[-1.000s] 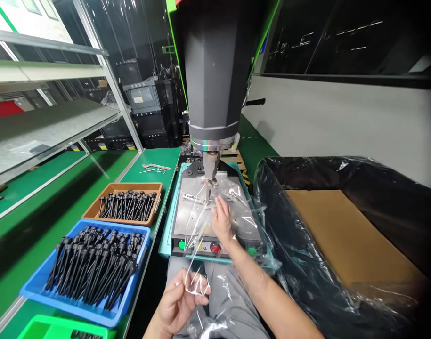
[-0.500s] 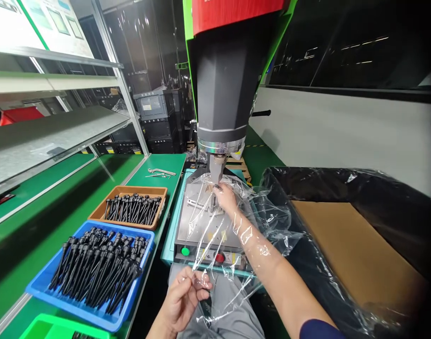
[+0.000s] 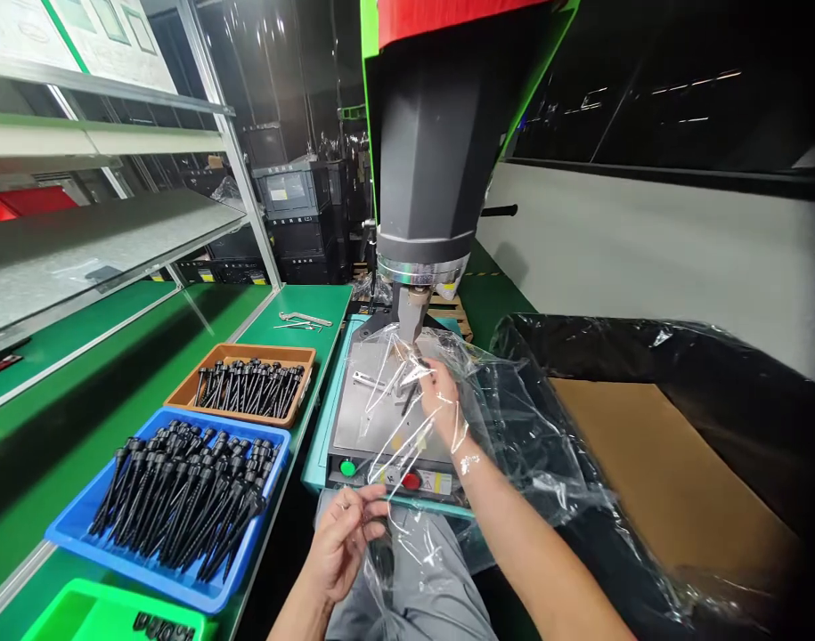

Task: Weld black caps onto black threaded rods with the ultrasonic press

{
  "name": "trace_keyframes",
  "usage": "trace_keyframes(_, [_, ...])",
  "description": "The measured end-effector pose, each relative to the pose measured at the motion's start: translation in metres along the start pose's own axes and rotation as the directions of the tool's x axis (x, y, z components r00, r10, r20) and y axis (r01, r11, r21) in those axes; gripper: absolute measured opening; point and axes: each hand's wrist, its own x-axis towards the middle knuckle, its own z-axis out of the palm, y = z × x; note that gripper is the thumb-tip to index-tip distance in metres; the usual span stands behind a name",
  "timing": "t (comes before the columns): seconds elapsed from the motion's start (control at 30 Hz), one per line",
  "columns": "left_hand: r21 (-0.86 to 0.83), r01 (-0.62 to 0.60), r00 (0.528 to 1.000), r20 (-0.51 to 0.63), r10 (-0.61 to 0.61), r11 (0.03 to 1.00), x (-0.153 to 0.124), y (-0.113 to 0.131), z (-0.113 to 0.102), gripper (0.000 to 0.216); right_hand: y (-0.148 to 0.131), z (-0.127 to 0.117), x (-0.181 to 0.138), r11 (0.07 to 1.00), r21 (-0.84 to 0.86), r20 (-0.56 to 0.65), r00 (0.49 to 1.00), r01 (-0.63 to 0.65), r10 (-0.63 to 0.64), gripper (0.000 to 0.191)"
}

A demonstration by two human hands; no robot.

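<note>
A clear plastic bag (image 3: 514, 418) spreads over the machine's metal base plate (image 3: 360, 427) and drapes down to my lap. My left hand (image 3: 344, 539) pinches the bag's edge in front of the base. Beneath the machine's grey tool head (image 3: 411, 316), my right hand (image 3: 442, 396) reaches in under the film. Its fingers are closed on a black rod-shaped part (image 3: 411, 398), which slants down from them beside the metal fixture. Glare on the film partly hides those fingertips.
At left, a brown tray (image 3: 300, 414) and a blue tray (image 3: 66, 532) hold many black rods with thick heads. A green bin (image 3: 60, 614) stands nearer. Hand tools (image 3: 305, 320) lie on the green bench. At right is a black-lined box (image 3: 654, 329) with cardboard (image 3: 661, 472) inside.
My right hand has drawn back slightly from under the tool head, and a black rod now shows at its fingers. My left hand has shifted slightly left and up, still pinching the bag.
</note>
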Motion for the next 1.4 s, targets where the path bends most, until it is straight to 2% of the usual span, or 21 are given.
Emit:
trace_keyframes(0.1, [0.083, -0.03, 0.997, -0.067, 0.035, 0.996, 0.008, -0.006, -0.006, 0.03, 0.016, -0.01, -0.066, 0.987, 0.043, 0.109, 0.983, -0.155, 0.149, 0.05])
trace_keyframes(0.2, [0.254, -0.03, 0.987, -0.145, 0.069, 0.967, 0.013, -0.013, -0.021, 0.032, 0.037, -0.028, -0.148, 0.943, 0.044, 0.321, 0.898, -0.33, 0.3, 0.048])
trace_keyframes(0.23, [0.319, -0.02, 0.983, -0.167, 0.077, 0.947, 0.014, -0.016, -0.027, 0.033, 0.045, -0.038, -0.175, 0.914, 0.029, 0.406, 0.84, -0.404, 0.358, 0.046])
trace_keyframes(0.27, [0.386, -0.009, 0.98, -0.182, 0.085, 0.923, 0.014, -0.018, -0.035, 0.034, 0.051, -0.049, -0.2, 0.843, -0.012, 0.549, 0.701, -0.538, 0.456, 0.044])
trace_keyframes(0.3, [0.452, 0.004, 0.977, -0.19, 0.092, 0.892, 0.014, -0.02, -0.042, 0.034, 0.056, -0.061, -0.222, 0.782, -0.076, 0.634, 0.576, -0.618, 0.516, 0.039])
trace_keyframes(0.37, [0.569, 0.034, 0.975, -0.198, 0.097, 0.821, 0.012, -0.022, -0.056, 0.034, 0.057, -0.087, -0.252, 0.745, -0.224, 0.746, 0.382, -0.629, 0.546, 0.026])
trace_keyframes(0.43, [0.668, 0.062, 0.969, -0.22, 0.117, 0.741, 0.008, -0.022, -0.066, 0.046, 0.045, -0.11, -0.263, 0.75, -0.303, 0.822, 0.237, -0.588, 0.518, 0.018])
trace_keyframes(0.47, [0.723, 0.074, 0.955, -0.249, 0.159, 0.687, 0.005, -0.021, -0.068, 0.057, 0.035, -0.117, -0.261, 0.758, -0.3, 0.854, 0.191, -0.579, 0.484, 0.018])
trace_keyframes(0.5, [0.783, 0.084, 0.931, -0.282, 0.232, 0.616, 0.001, -0.018, -0.069, 0.066, 0.023, -0.122, -0.257, 0.765, -0.267, 0.882, 0.172, -0.585, 0.44, 0.02])
trace_keyframes(0.53, [0.846, 0.089, 0.894, -0.301, 0.333, 0.526, -0.004, -0.015, -0.066, 0.072, 0.011, -0.123, -0.249, 0.775, -0.201, 0.902, 0.196, -0.599, 0.385, 0.024])
trace_keyframes(0.57, [0.901, 0.083, 0.847, -0.288, 0.446, 0.425, -0.008, -0.011, -0.061, 0.074, -0.001, -0.122, -0.241, 0.785, -0.086, 0.904, 0.282, -0.614, 0.32, 0.028])
trace_keyframes(0.6, [0.943, 0.065, 0.802, -0.243, 0.545, 0.326, -0.014, -0.007, -0.054, 0.073, -0.012, -0.117, -0.232, 0.796, 0.056, 0.868, 0.424, -0.603, 0.26, 0.032])
trace_keyframes(0.63, [0.968, 0.026, 0.78, -0.175, 0.601, 0.249, -0.019, -0.004, -0.045, 0.068, -0.022, -0.109, -0.223, 0.781, 0.176, 0.824, 0.524, -0.6, 0.217, 0.037])
trace_keyframes(0.67, [0.977, -0.037, 0.788, -0.1, 0.608, 0.209, -0.023, 0.0, -0.034, 0.06, -0.03, -0.1, -0.216, 0.734, 0.288, 0.78, 0.595, -0.616, 0.193, 0.039])
trace_keyframes(0.7, [0.969, -0.106, 0.824, -0.039, 0.565, 0.222, -0.028, 0.003, -0.023, 0.051, -0.036, -0.089, -0.21, 0.666, 0.407, 0.727, 0.663, -0.625, 0.178, 0.04])
trace_keyframes(0.77, [0.903, -0.185, 0.929, 0.033, 0.369, 0.387, -0.034, 0.005, -0.001, 0.039, -0.048, -0.069, -0.2, 0.506, 0.586, 0.641, 0.744, -0.633, 0.189, 0.039])
trace_keyframes(0.83, [0.797, -0.136, 0.989, 0.072, 0.132, 0.588, -0.038, 0.003, 0.015, 0.036, -0.057, -0.052, -0.194, 0.387, 0.682, 0.589, 0.78, -0.62, 0.212, 0.036])
trace_keyframes(0.9, [0.735, -0.057, 0.997, 0.075, 0.003, 0.675, -0.039, -0.001, 0.024, 0.035, -0.062, -0.04, -0.189, 0.346, 0.716, 0.569, 0.794, -0.606, 0.215, 0.034])
trace_keyframes(1.0, [0.767, -0.031, 0.999, 0.036, 0.005, 0.641, -0.037, -0.007, 0.022, 0.025, -0.063, -0.031, -0.187, 0.389, 0.723, 0.547, 0.817, -0.571, 0.184, 0.036])
trace_keyframes(1.17, [0.853, -0.103, 0.993, 0.057, 0.105, 0.512, -0.031, -0.013, 0.003, 0.015, -0.059, -0.024, -0.196, 0.556, 0.68, 0.515, 0.851, -0.478, 0.102, 0.032])
trace_keyframes(1.4, [0.854, -0.175, 0.98, 0.105, 0.167, 0.49, -0.026, -0.018, -0.006, 0.019, -0.064, -0.014, -0.203, 0.662, 0.685, 0.41, 0.912, -0.305, -0.004, 0.027])
